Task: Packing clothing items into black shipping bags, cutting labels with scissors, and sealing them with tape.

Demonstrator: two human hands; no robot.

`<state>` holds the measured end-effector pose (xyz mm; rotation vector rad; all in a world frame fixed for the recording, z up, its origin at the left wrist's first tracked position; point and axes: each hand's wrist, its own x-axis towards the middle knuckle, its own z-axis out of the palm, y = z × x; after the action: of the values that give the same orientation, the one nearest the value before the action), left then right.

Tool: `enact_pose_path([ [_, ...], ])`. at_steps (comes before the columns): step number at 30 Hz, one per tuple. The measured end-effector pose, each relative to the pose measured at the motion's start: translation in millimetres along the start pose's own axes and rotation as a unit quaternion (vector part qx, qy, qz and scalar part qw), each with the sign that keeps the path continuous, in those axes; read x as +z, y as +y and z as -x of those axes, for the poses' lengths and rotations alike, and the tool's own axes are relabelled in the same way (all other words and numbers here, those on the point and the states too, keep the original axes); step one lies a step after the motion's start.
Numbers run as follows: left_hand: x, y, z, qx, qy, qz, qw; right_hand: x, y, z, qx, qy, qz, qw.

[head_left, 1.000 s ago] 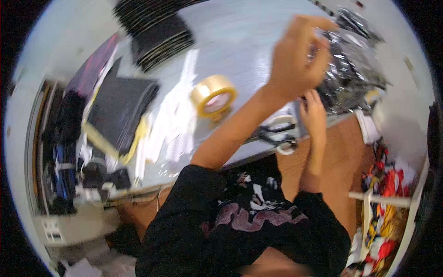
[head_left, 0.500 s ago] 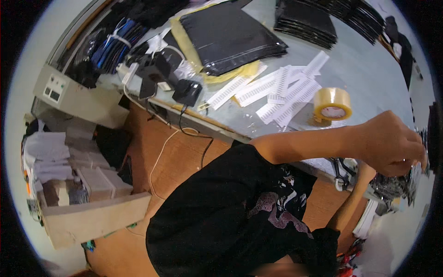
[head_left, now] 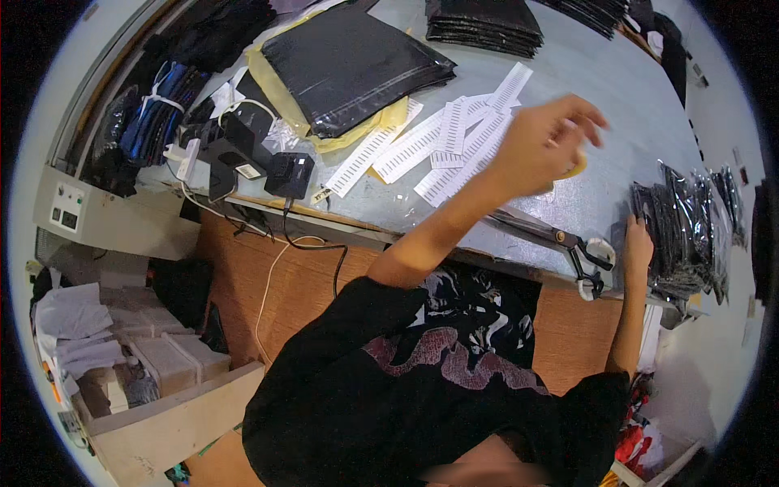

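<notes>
My left hand (head_left: 545,144) is raised over the table with its fingers loosely spread and nothing visible in them. Behind it, a roll of clear yellowish tape (head_left: 578,165) is mostly hidden. Several white label strips (head_left: 454,134) lie fanned out beside that hand. At the right edge of the table, the fingers of my right hand (head_left: 639,243) are curled against a clear-wrapped black packet (head_left: 661,235), one of a row. Their tips are partly hidden. Between my arms lies a pair of large black-handled scissors (head_left: 561,239).
Black plastic bags (head_left: 357,69) are stacked on yellow sheeting, with another stack (head_left: 484,26) behind. A black adapter (head_left: 289,174) and cables sit at the table's left edge. A tied blue bundle (head_left: 158,105) lies farther left. Cartons (head_left: 174,361) fill a wooden bin on the floor.
My left hand has swung left from the wrapped packets to above the tape roll, its fingers spreading. My right hand, formerly behind it, now shows at the packets. The whole view has shifted.
</notes>
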<state>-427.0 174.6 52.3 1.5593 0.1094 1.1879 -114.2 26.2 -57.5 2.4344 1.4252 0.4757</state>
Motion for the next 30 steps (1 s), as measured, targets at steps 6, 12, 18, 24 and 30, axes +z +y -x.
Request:
enact_pose_path([
  [6, -40.7, -59.7, 14.1, -0.069, 0.217, 0.028, 0.973, -127.9, -57.0, 36.9, -0.019, 0.213, -0.26, 0.942],
  [12, -54.6, -100.8, 39.3, -0.127, 0.251, -0.335, 0.899, -219.7, -164.0, 36.6, -0.322, -0.091, -0.735, 0.59],
  [18, -45.9, -118.8, 37.3, -0.033, 0.238, -0.403, 0.883, -216.3, -333.5, 14.8, -0.523, -0.103, -0.638, 0.555],
  [24, -38.1, -114.4, 40.3, -0.049, 0.2, -0.38, 0.902, -194.7, -433.8, -4.3, -0.511, 0.03, -0.619, 0.595],
  [30, -43.7, -113.8, 45.2, -0.016, 0.196, -0.377, 0.905, -187.4, -450.1, 10.2, -0.554, 0.156, -0.533, 0.62],
])
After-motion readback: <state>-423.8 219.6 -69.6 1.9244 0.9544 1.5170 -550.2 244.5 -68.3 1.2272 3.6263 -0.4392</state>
